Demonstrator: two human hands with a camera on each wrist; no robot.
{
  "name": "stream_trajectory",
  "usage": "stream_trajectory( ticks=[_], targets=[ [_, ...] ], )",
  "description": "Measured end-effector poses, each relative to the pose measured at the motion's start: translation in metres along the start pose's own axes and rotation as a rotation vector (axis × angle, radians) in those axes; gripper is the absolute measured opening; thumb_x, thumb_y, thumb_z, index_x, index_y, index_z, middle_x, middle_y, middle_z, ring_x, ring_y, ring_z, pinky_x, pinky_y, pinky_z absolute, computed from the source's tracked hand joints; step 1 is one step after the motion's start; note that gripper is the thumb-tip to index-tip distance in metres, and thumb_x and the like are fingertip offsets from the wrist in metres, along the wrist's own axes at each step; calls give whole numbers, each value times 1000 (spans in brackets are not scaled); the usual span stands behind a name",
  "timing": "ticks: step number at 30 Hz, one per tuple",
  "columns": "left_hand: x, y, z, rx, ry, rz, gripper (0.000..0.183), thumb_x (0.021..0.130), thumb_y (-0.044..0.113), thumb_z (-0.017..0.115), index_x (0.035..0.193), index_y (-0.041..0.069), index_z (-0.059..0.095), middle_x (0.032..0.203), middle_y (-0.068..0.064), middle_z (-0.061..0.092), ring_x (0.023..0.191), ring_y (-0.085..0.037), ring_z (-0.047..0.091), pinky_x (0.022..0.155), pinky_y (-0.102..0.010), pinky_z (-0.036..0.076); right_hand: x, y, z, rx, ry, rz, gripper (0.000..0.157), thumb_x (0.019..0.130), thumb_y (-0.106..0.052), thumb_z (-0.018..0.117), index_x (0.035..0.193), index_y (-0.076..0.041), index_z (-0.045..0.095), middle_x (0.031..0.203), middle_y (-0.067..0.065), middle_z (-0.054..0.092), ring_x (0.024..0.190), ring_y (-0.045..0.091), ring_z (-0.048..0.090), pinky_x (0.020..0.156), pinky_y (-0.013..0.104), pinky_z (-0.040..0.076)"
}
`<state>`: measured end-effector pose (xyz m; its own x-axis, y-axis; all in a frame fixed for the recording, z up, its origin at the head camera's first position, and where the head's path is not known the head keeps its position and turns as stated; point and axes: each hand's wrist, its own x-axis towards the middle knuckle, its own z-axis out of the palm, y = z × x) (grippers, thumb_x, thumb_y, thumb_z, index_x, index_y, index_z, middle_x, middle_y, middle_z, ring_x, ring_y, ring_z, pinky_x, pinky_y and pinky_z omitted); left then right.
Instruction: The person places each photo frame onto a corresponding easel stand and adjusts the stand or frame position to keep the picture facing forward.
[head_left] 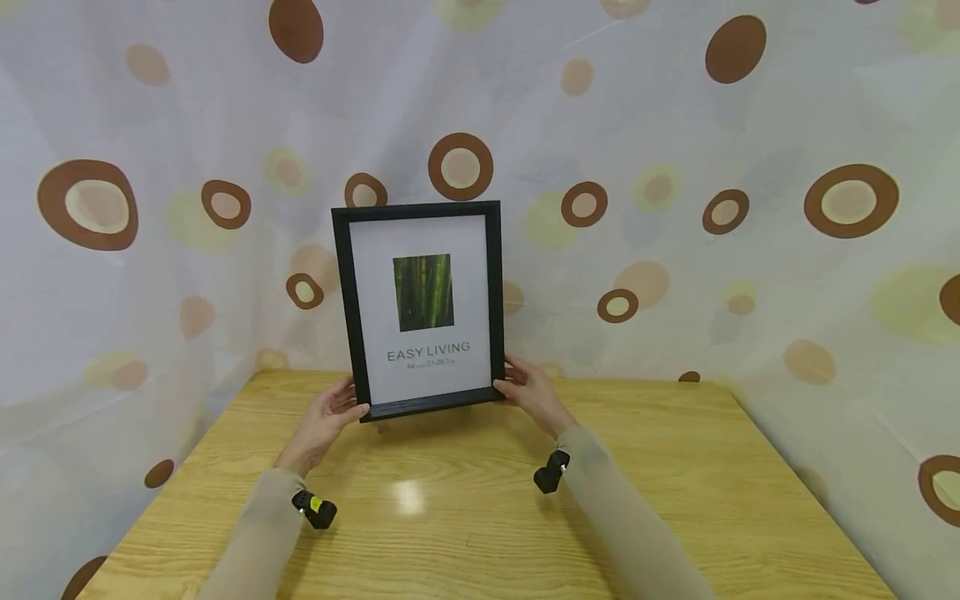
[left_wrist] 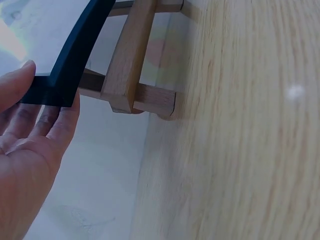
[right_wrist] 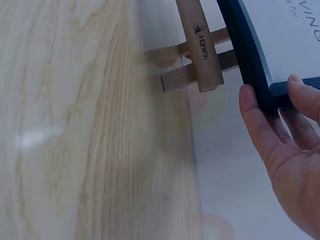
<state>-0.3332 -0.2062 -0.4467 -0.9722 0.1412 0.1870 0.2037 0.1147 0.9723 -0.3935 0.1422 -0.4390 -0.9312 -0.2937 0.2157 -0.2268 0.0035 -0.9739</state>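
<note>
A black picture frame (head_left: 420, 304) with a green bamboo print and the words "EASY LIVING" is held upright, tilted slightly, over the far part of the table. My left hand (head_left: 322, 427) grips its lower left corner, thumb on the front and fingers behind and below. At the lower right corner my right hand (head_left: 538, 398) grips it the same way. A wooden easel-like stand (left_wrist: 127, 60) stands on the table just beyond the frame's lower edge; the right wrist view shows lettering on its front bar (right_wrist: 201, 47). In the head view the picture frame hides nearly all of it.
The light wood table (head_left: 480, 517) reaches back to a white curtain (head_left: 675, 125) with brown and yellow dots, which hangs behind and at both sides. Small black cameras are strapped to the left wrist (head_left: 318, 510) and the right wrist (head_left: 551, 473).
</note>
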Motion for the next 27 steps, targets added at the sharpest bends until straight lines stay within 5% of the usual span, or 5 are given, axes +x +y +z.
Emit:
stream_trajectory(
  ticks=[8, 19, 27],
  targets=[
    [2, 2, -5, -40, 9, 15, 68, 85, 7, 62, 143, 7, 25, 137, -19, 38, 123, -33, 37, 102, -48, 28, 13, -6, 10, -37, 41, 29, 48, 87, 2, 57, 132, -1, 43, 124, 23, 51, 105, 32, 54, 79, 44, 50],
    [5, -12, -12, -42, 41, -2, 73, 85, 7, 62, 144, 9, 21, 139, -19, 35, 124, -33, 35, 102, -47, 30, 23, 0, 25, -61, 57, 74, 51, 89, 6, 50, 137, -6, 39, 126, 19, 49, 110, 30, 49, 84, 44, 47],
    [6, -17, -12, -53, 46, -15, 72, 84, 6, 63, 144, 13, 24, 137, -19, 38, 124, -32, 35, 101, -46, 31, 24, 12, 29, -19, 53, 64, 52, 91, 6, 46, 139, -5, 33, 131, 22, 42, 112, 35, 47, 87, 54, 42]
  ],
)
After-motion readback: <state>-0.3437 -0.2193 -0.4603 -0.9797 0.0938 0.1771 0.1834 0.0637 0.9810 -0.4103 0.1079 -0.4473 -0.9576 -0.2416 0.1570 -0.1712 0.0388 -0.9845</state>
